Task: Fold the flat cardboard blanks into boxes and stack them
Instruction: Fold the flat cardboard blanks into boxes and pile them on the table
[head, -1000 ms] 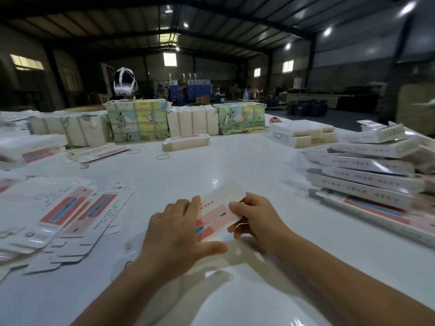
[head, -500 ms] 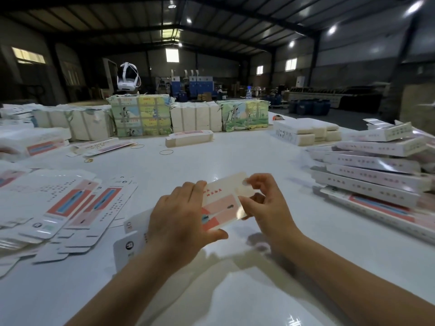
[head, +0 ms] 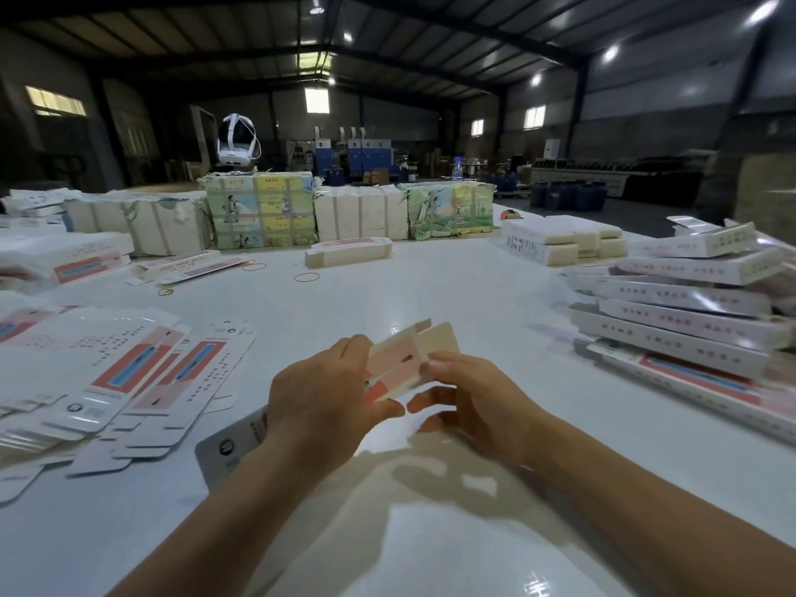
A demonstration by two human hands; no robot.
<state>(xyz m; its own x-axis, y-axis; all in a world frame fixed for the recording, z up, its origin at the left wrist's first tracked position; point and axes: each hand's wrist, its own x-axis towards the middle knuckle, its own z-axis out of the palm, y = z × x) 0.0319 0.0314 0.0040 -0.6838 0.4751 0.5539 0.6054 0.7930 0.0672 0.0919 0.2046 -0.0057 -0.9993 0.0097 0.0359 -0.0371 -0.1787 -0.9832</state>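
Note:
Both hands hold one cardboard blank (head: 398, 366) just above the white table (head: 452, 290), in the middle of the head view. My left hand (head: 323, 392) wraps over its near part, and the blank's grey end (head: 224, 452) sticks out below the wrist. My right hand (head: 471, 396) pinches the far end, where a beige flap (head: 439, 340) is bent up. Flat blanks (head: 129, 381) with red and blue print lie fanned out at the left. A pile of folded white boxes (head: 689, 312) is stacked at the right.
Strapped bundles of blanks (head: 262, 215) line the table's far edge, with a single folded box (head: 349, 254) in front of them. Rubber bands (head: 306, 277) lie near it. A lower stack of white packs (head: 560, 243) sits at the back right. More boxes (head: 64, 258) lie at far left.
The blank has been lifted and its far end flap bent upward. My right hand shifted from the blank's far corner to its side, and both hands came closer together.

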